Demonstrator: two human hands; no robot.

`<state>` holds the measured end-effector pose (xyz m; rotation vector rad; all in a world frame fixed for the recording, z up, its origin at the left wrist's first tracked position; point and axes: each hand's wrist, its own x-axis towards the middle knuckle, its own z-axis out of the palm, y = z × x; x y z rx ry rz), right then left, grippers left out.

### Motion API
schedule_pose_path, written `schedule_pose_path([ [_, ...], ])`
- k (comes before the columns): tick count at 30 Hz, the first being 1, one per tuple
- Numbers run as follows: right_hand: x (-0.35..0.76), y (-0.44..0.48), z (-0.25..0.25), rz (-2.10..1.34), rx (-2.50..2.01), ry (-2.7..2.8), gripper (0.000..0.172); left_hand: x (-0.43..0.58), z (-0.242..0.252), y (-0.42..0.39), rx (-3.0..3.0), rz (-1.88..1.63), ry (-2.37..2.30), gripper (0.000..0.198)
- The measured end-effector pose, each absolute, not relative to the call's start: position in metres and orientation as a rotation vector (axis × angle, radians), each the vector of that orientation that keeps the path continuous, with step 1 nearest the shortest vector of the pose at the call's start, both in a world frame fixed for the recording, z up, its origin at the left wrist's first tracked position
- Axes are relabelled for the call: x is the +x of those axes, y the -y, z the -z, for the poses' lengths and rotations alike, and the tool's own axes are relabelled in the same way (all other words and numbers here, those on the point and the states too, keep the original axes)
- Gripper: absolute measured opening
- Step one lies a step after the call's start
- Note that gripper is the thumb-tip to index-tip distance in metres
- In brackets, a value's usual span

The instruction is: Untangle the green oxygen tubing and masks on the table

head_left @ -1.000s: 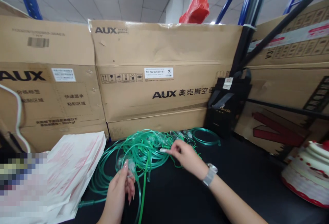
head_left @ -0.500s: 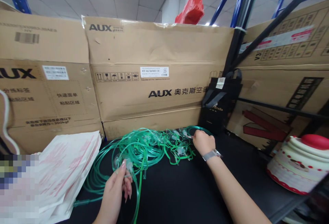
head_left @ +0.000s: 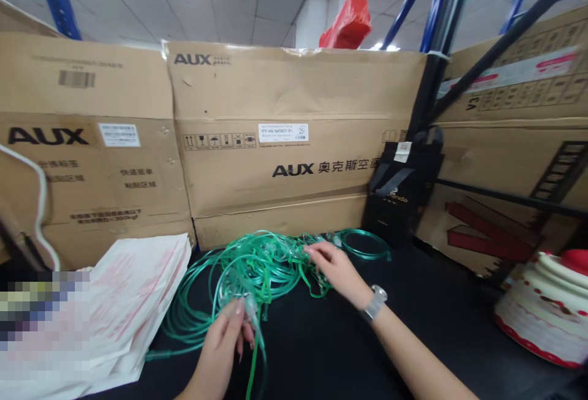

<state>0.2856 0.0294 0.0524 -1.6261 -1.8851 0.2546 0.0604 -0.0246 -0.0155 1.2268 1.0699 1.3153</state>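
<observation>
My left hand (head_left: 232,332) is closed on a clear plastic oxygen mask (head_left: 232,283), thumb and fingers gripping its connector end. Green tubing and a flat green strap hang from it toward the front. Behind lies a tangled heap of green oxygen tubing (head_left: 275,265) with more clear mask parts and bright green straps. My right hand (head_left: 333,265), a watch on its wrist, reaches the heap's right side. Its fingertips are pinched together among the straps, and what they hold is too small to make out. A separate tubing coil (head_left: 365,253) lies farther right.
White paper bags with red print (head_left: 133,283) are stacked at the left. Large cardboard boxes (head_left: 294,94) wall off the back. A black bag (head_left: 404,185) stands by the rack post (head_left: 429,87). A white-and-red canister (head_left: 546,308) sits at the right edge of the black tabletop (head_left: 331,351).
My right hand has moved left from beside the tubing coil to the heap, uncovering the coil. My left hand keeps hold of the mask. The view has shifted slightly.
</observation>
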Motion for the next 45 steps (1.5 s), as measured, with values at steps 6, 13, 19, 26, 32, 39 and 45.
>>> schedule_pose_path([
  [6, 0.241, -0.002, -0.032, -1.453, -0.825, 1.796, 0.05, 0.062, 0.02, 0.033, 1.421, -1.014, -0.811, 0.048],
  [13, 0.236, 0.005, -0.034, -1.643, -0.801, 1.552, 0.033, 0.064, 0.016, 0.036, 1.512, -0.919, -0.861, 0.053],
  [19, 0.241, -0.005, -0.034, -1.432, -0.858, 1.38, 0.032, 0.063, 0.014, 0.031, 1.659, -0.944, -0.885, 0.044],
  [26, 0.234, -0.006, -0.02, -1.439, -0.902, 1.498, 0.035, 0.07, 0.01, 0.031, 1.671, -0.863, -1.04, 0.029],
  [32, 0.236, -0.011, -0.017, -1.053, -1.009, 1.582, 0.037, 0.071, 0.01, 0.034, 1.675, -0.83, -0.953, 0.026],
  [39, 0.245, -0.016, -0.02, -0.942, -0.987, 1.207, 0.028, 0.07, 0.018, 0.03, 1.483, -0.956, -0.948, 0.029],
  [45, 0.251, -0.018, -0.018, -1.058, -0.967, 1.198, 0.05, 0.069, 0.019, 0.028, 1.399, -1.046, -0.954, 0.03],
])
